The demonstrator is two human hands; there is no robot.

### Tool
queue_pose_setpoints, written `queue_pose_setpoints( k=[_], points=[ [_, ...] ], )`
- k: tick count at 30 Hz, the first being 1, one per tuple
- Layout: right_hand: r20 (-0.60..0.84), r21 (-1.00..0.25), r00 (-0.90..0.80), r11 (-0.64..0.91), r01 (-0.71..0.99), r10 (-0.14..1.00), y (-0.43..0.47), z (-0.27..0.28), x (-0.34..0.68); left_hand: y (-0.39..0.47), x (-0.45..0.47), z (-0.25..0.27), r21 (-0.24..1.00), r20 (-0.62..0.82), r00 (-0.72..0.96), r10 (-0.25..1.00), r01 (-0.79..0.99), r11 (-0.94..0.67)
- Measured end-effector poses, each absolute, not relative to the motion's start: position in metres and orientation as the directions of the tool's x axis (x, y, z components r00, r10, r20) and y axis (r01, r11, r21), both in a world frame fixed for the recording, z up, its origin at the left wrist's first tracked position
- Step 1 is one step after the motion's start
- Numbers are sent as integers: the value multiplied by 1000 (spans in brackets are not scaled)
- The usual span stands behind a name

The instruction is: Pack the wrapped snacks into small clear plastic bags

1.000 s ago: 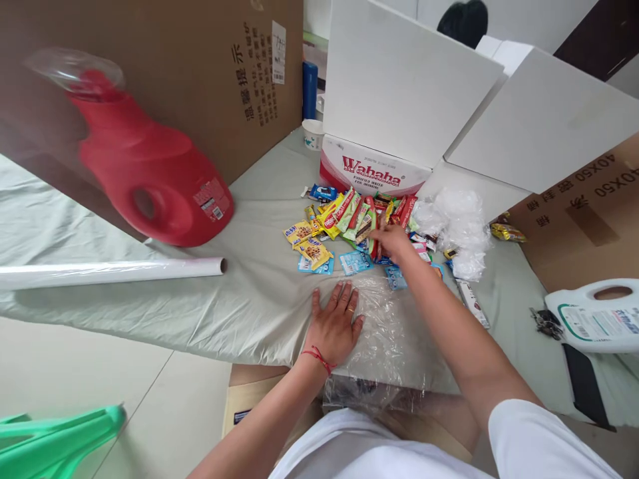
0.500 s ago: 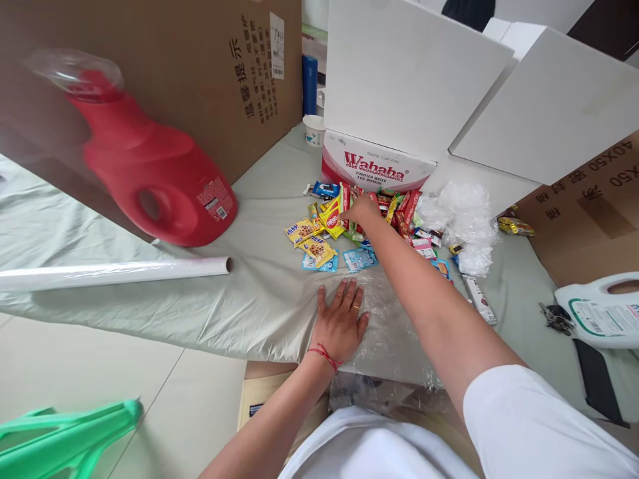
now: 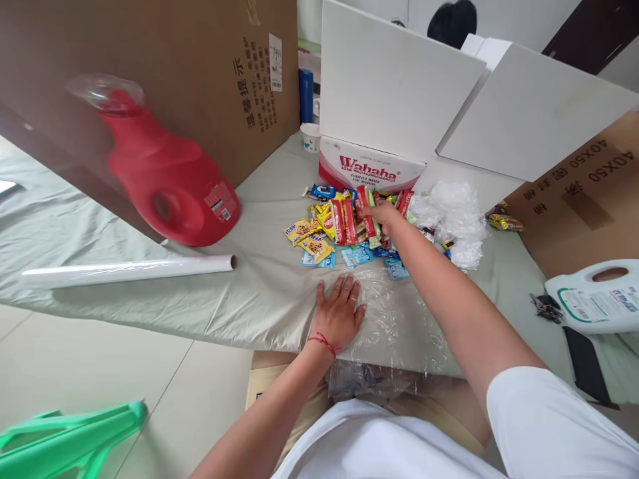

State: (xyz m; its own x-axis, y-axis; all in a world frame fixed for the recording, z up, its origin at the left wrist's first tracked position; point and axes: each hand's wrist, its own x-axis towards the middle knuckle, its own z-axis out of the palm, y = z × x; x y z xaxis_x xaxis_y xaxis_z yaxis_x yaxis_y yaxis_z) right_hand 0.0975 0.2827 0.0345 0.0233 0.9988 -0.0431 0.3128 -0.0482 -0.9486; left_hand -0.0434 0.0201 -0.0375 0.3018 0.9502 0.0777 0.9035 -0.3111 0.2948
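Note:
My left hand (image 3: 338,311) lies flat with fingers spread on the cloth-covered table, at the edge of a crinkled clear plastic sheet (image 3: 394,309). Over the snack pile, my right hand (image 3: 383,216) pinches a red and green snack packet (image 3: 368,211); its fingertips are partly hidden. Left of that hand, two red snack packets (image 3: 343,223) lie side by side on top of the pile. Yellow cookie packets (image 3: 317,249) and blue packets (image 3: 356,255) lie along the near side. Crumpled clear plastic bags (image 3: 456,213) are heaped to the right.
A Wahaha carton (image 3: 372,169) with raised white flaps stands behind the pile. On the left are a red jug (image 3: 174,179), a wrapped white roll (image 3: 134,271) and a large brown carton (image 3: 200,80). A white bottle (image 3: 599,299) and black phone-like slab (image 3: 589,366) lie right.
My right hand has shifted right across the pile. Two red packets now lie side by side on its left. My left hand stays flat; the camera view has shifted slightly.

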Motion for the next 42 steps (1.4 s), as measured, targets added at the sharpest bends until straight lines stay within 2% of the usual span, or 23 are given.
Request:
queue_pose_setpoints(
  k=[5, 7, 11, 15, 17, 19, 22, 24, 26, 28, 33, 38, 42],
  points=[
    [257, -966, 90, 258, 2, 962, 238, 39, 125, 20, -43, -35, 298, 79, 306, 949, 901, -315],
    [237, -968, 116, 245, -58, 965, 218, 23, 129, 20, -43, -36, 287, 83, 308, 948, 903, -318],
    [94, -995, 73, 96, -19, 993, 200, -7, 122, 20, -42, -38, 268, 87, 312, 946, 907, -324],
    [180, -979, 52, 173, 112, 982, 195, 16, 128, 20, -42, -38, 268, 85, 310, 947, 908, -321],
    [207, -947, -64, 216, 236, 976, 182, 41, 146, 20, -42, -37, 270, 79, 304, 949, 910, -314],
    [107, -882, -297, 228, 411, 949, 159, 63, 168, 20, -41, -36, 272, 73, 305, 949, 910, -314],
    [-227, -637, -598, 346, 688, 769, 115, 77, 188, 20, -41, -35, 272, 72, 307, 949, 909, -315],
    [-449, -429, -620, 453, 781, 644, 89, 73, 187, 20, -41, -35, 264, 74, 305, 950, 912, -313],
    [-547, -305, -581, 502, 809, 603, 74, 64, 181, 20, -41, -35, 253, 78, 303, 950, 915, -313],
    [-512, -290, -581, 510, 810, 633, 69, 54, 176, 19, -41, -35, 244, 80, 306, 949, 917, -317],
    [-317, -382, -629, 511, 770, 710, 59, 38, 190, 20, -39, -36, 231, 70, 310, 948, 920, -318],
    [-212, -287, -577, 514, 809, 789, 31, 22, 196, 20, -39, -35, 221, 65, 304, 951, 925, -310],
    [-102, -307, -664, 611, 729, 741, 21, 10, 204, 20, -39, -34, 210, 53, 297, 953, 930, -302]
  ],
)
